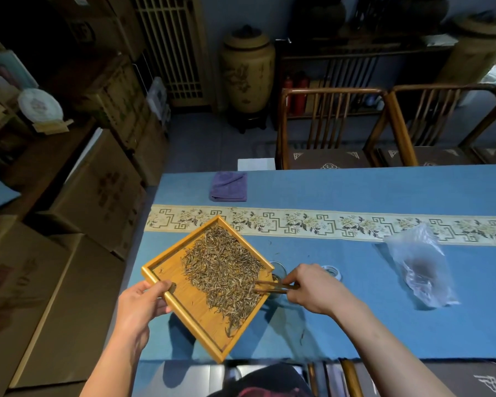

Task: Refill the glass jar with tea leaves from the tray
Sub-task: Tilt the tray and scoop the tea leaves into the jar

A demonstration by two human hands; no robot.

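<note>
Mid-transfer: left hand (pixel 143 300) grips tray (pixel 189 308) tilted over jar (pixel 279 271) near surface's front edge; right hand (pixel 312 287) fingers clamp tongs (pixel 272 287), raking tea leaves (pixel 226 276). Next: steady sweep into mouth.

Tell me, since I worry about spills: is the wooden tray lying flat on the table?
No: the left hand holds the wooden tray up by one corner, with its right corner over the glass jar.

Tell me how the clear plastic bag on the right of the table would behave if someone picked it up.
The plastic bag looks thin and crumpled, so it would probably flop and sag. It seems nearly empty, so likely very light. Its glossy film may slip between fingers.
</note>
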